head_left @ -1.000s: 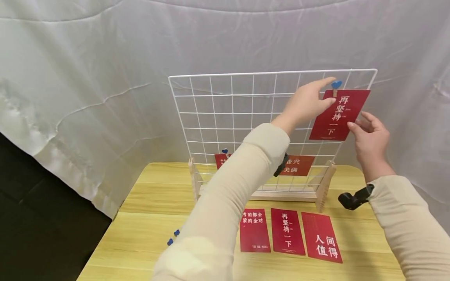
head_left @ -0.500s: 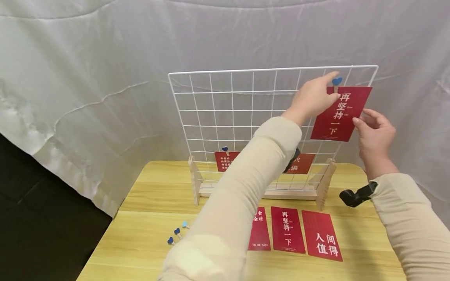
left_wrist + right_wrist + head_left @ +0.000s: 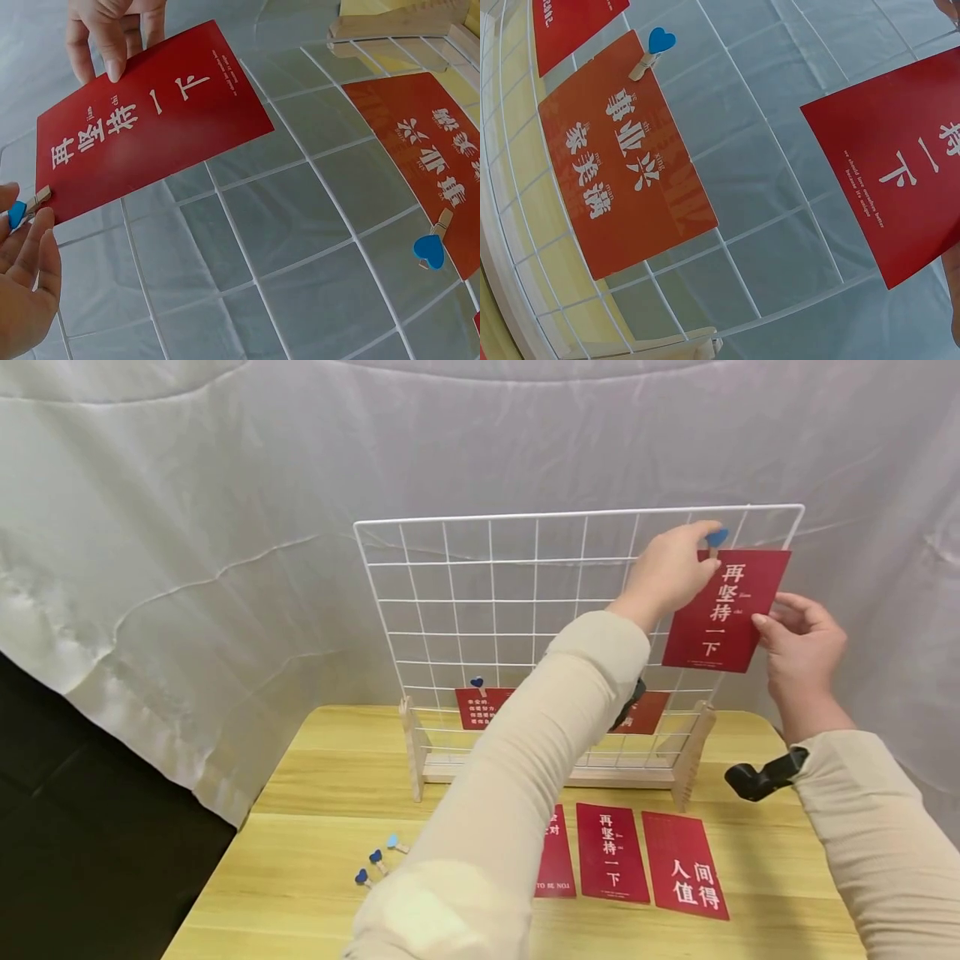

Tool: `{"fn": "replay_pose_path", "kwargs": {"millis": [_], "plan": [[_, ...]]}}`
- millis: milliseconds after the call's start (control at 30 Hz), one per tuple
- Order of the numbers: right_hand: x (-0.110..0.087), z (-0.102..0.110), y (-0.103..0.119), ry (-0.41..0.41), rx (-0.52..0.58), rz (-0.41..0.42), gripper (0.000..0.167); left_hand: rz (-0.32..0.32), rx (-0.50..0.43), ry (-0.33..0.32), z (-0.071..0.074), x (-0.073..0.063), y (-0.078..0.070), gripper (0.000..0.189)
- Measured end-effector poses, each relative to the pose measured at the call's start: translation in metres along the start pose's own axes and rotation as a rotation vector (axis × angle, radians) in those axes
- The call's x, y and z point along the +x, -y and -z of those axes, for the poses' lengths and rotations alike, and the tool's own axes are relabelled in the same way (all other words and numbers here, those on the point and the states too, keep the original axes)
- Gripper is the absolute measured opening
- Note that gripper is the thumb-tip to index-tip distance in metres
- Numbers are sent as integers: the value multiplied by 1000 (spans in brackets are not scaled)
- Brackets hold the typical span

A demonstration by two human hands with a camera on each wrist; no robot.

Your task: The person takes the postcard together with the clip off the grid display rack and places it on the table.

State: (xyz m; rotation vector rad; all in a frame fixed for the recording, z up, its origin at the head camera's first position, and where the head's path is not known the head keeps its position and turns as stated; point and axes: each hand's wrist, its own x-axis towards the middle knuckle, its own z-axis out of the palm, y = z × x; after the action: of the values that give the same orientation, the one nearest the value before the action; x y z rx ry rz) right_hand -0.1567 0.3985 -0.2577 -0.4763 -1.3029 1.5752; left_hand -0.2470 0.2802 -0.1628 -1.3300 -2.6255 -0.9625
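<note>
At the upper right of the head view, a red card (image 3: 705, 627) with white lettering stands against the white wire grid (image 3: 513, 581). My left hand (image 3: 670, 567) pinches a small wooden clothespin (image 3: 41, 201) with a blue heart on it, at the card's top edge. My right hand (image 3: 802, 647) holds the card's right edge, thumb on the front and fingers behind. Lower on the grid, an orange-red card (image 3: 622, 165) is held by another blue-heart clothespin (image 3: 651, 56). My left sleeve partly hides the cards hanging there in the head view.
Three red cards lie on the wooden table (image 3: 300, 827), among them a middle card (image 3: 611, 852) and a right card (image 3: 686, 864). Several heart clothespins (image 3: 377, 858) lie left of my forearm. Wooden feet (image 3: 693, 756) support the grid. A pale curtain (image 3: 225, 527) hangs behind.
My left hand has shifted slightly right, its thumb and forefinger now closer around the clothespin. My right hand has moved a little to the right along with the card's lower edge.
</note>
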Motion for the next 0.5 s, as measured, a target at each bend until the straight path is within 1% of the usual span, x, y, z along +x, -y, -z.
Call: {"fn": "replay_pose_path", "kwargs": {"millis": [167, 233, 333, 500], "plan": [[-1, 1, 1, 14, 38, -2, 32, 33, -95, -47, 0, 0, 0, 37], [-1, 2, 1, 19, 57, 1, 32, 45, -109, -70, 0, 1, 0, 34], [-2, 2, 1, 27, 81, 15, 32, 69, -101, -105, -1, 2, -1, 30], [-3, 2, 0, 24, 83, 33, 30, 87, -31, -177, -5, 0, -4, 22]]}}
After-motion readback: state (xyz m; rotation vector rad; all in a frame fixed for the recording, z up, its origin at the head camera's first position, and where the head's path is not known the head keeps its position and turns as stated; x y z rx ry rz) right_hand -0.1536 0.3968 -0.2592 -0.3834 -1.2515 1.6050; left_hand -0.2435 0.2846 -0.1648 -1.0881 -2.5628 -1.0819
